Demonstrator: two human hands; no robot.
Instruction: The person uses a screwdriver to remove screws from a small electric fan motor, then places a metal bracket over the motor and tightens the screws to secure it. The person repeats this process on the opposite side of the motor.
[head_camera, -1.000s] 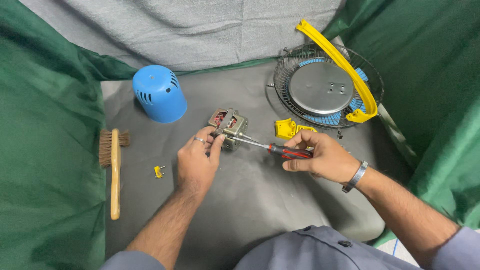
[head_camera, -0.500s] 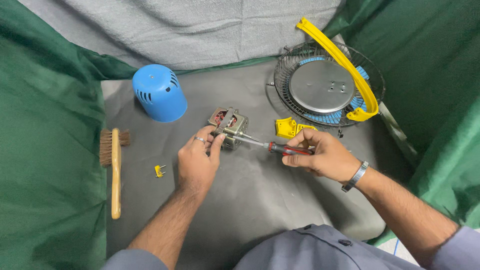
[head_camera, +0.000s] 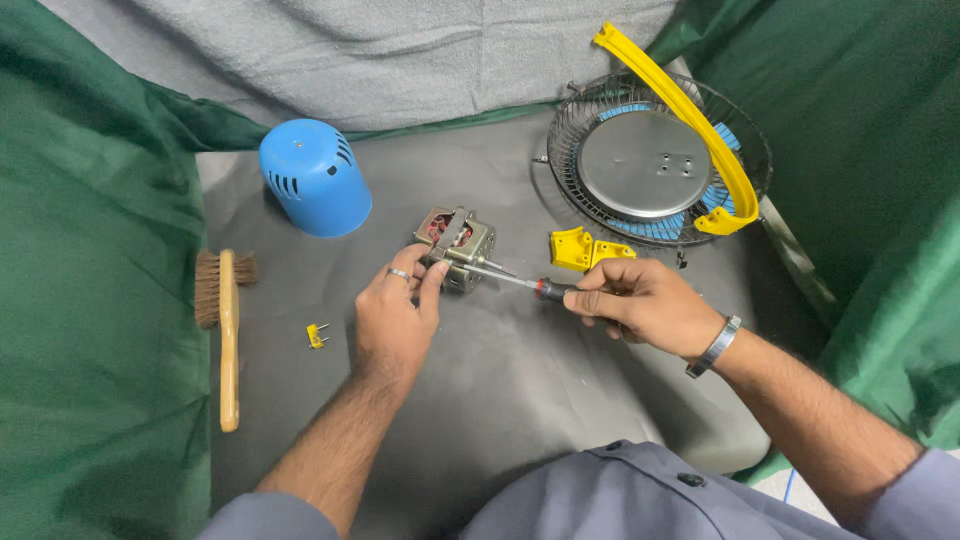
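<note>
A small metal fan motor (head_camera: 458, 243) with copper windings lies on the grey mat (head_camera: 520, 390). My left hand (head_camera: 395, 312) steadies it, with thumb and fingers pressed on its near edge. In my right hand (head_camera: 645, 302) is a screwdriver (head_camera: 525, 284) with a red and black handle. Its shaft points left and the tip rests on the motor's near side.
A blue plastic motor cover (head_camera: 315, 190) stands at the back left. A wire fan guard (head_camera: 658, 160) with a yellow bracket (head_camera: 700, 130) lies at the back right, a yellow plastic piece (head_camera: 585, 248) in front of it. A wooden brush (head_camera: 226, 320) and a small yellow plug (head_camera: 317, 334) lie at left. Green cloth surrounds the mat.
Both hands stay on the motor and screwdriver. The right hand has shifted only slightly with the screwdriver handle.
</note>
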